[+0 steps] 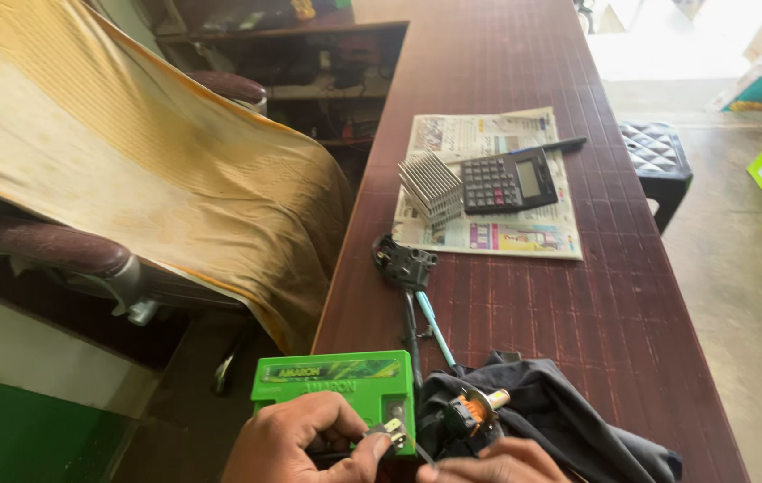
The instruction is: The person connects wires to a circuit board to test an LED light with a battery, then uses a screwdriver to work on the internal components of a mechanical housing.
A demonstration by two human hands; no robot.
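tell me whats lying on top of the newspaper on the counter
On the newspaper lie a finned metal heat sink, a dark calculator and a black pen near its far edge. Anything beneath the paper itself is covered and cannot be seen.

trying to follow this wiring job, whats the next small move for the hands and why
Probably steady the small metal connector against the green battery and press it on. The left hand pinches it right at the battery's front corner, the right hand rests beside it near the orange-collared bulb, and whether it is seated cannot be told.
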